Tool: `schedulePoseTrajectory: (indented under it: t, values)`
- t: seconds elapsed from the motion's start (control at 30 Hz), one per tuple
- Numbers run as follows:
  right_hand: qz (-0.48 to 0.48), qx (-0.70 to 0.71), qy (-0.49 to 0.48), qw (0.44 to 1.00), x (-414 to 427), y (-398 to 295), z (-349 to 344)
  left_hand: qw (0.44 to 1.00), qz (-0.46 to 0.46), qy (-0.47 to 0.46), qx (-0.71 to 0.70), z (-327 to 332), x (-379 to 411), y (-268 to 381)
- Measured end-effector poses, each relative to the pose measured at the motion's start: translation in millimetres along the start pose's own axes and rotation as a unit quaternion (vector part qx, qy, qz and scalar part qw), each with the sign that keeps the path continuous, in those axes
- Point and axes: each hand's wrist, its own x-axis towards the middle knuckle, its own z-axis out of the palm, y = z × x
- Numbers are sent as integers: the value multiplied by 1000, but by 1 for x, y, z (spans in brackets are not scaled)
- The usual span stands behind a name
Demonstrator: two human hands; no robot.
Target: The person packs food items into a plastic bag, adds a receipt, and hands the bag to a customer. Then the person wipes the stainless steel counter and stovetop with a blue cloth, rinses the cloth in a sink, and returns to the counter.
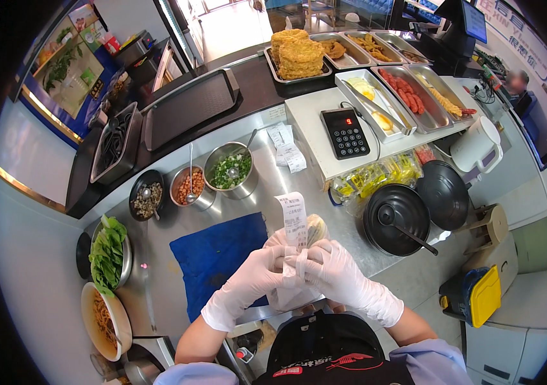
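Note:
My left hand [264, 272] and my right hand [338, 269] meet at the steel counter's front edge, both in thin white gloves. Their fingers pinch the gathered top of a whitish plastic bag [292, 301]. A printed paper receipt [294, 216] stands up from between the fingers, its lower end hidden by them. Behind my right fingers a rounded, clear-wrapped item [317, 228] shows; its contents cannot be made out. A blue cloth [220, 260] lies flat on the counter, left of the bag and partly under my left forearm.
Bowls of chopped scallions [230, 166], peanuts [191, 185] and lettuce [108, 252] line the left. Black bowls with a ladle [389, 216] stand right, near the counter edge. A keypad [345, 132] and food trays [403, 96] occupy the raised shelf. A person [523, 106] is at far right.

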Motion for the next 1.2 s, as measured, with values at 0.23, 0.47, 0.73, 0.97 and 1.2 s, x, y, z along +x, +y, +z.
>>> schedulePoseTrajectory:
  t: [0.23,0.47,0.73,0.97,1.2]
  values:
    - [20,11,81,996,2,-2,8,998,-12,36,45,0,-7,8]
    - [81,112,161,977,-4,-4,21,992,62,107,20,-2,-7,-12]
    - [131,207,174,954,-12,-2,15,972,84,216,-45,6,-11,-16]
    - [180,265,167,932,-17,-5,15,952,116,262,-110,7,-6,-31]
    - [349,517,125,772,-26,1,1,929,116,297,-190,4,-9,-38]
